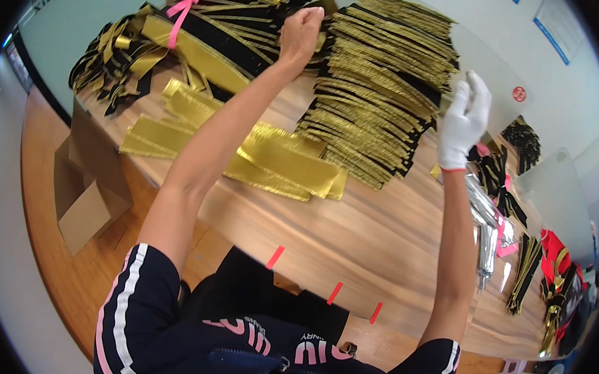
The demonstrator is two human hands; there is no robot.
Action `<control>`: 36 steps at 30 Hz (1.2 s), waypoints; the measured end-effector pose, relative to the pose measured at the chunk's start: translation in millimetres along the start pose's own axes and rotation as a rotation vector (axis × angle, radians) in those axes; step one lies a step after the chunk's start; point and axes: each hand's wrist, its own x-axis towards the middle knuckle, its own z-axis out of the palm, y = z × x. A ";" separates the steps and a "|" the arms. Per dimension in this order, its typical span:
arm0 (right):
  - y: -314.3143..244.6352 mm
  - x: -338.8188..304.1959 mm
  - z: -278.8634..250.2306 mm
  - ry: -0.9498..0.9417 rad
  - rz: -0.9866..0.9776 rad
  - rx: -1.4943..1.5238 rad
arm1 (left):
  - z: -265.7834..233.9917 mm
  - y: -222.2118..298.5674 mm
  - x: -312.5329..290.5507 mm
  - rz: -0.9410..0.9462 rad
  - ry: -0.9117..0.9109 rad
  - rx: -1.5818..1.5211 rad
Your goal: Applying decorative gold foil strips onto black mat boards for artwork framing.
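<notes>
A tall stack of gold-and-black fabric strips [371,102] lies across the far middle of the table, its many edges showing in rows. My bare left hand [301,38] is closed beside the stack's upper left side; whatever it may hold is hidden. At the stack's right side is my right hand [465,119] in a white glove, fingers stretched upward and slightly curved, with nothing visible in it. Under and beside my left forearm lie loose flat gold strips [287,162]. Farther left is a bundle of black-and-gold strips [218,53] tied with a pink ribbon [187,9].
The wooden table [352,222] has red tape marks [334,293] along its near edge. Silver strips [487,235], a small strip bundle [526,276] and red-and-gold pieces [558,267] lie at the right. An open cardboard box [90,207] stands on the floor at left.
</notes>
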 end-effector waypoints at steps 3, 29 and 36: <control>-56.0 -9.1 -34.8 -0.423 0.061 0.244 | -42.0 13.1 -18.2 -0.036 -0.037 -0.149; -155.2 -71.6 -193.0 -1.424 1.223 0.491 | -199.2 59.8 -362.7 -0.215 -0.185 0.028; -117.7 -79.0 -286.4 -1.507 1.196 0.173 | -218.9 31.0 -331.4 0.158 -0.022 0.497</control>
